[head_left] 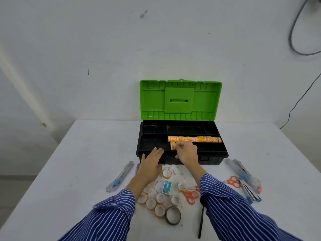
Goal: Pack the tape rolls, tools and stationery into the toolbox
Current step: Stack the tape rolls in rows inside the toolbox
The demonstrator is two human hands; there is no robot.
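White wall behind, white bench (86, 153) in front. Black toolbox (182, 159) sat at bench's far side, green lid (180, 100) standing upright. Row of orange tape rolls (194, 139) already lined up in tray's right compartment. Right hand (186, 152) over tray, fingers pinched on one small tape roll (172, 145) just below row's left end. Left hand (152, 164) flat, fingers straight, tips touching toolbox front edge. More tape rolls (156, 200), staple box (166, 187), orange scissors (191, 195), utility knife (119, 176) lay on bench nearer person.

toolbox (182, 159) black, lid (180, 100) green | scissors (191, 195) orange | sleeve (111, 218) blue-white striped
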